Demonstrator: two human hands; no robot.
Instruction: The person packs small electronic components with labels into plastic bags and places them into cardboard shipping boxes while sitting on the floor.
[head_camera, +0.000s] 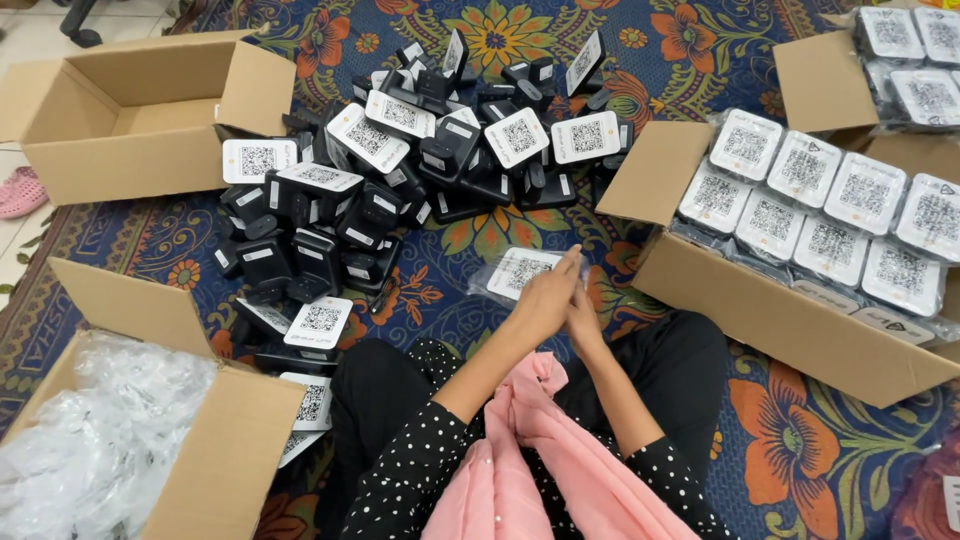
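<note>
Both of our hands meet in front of us over the patterned carpet (450, 300), fingers closed on one clear plastic bag (515, 272) that holds a small black device with a white square label. Our left hand (540, 300) lies on top with its fingers curled on the bag's near edge; our right hand (585, 315) is tucked just behind it, and we cannot tell how tightly its fingers close. Beyond the bag lies a heap of unbagged black devices (400, 190). At our right stands an open cardboard box (760, 310) packed with bagged devices; at our left, a box of empty clear bags (100, 430).
</note>
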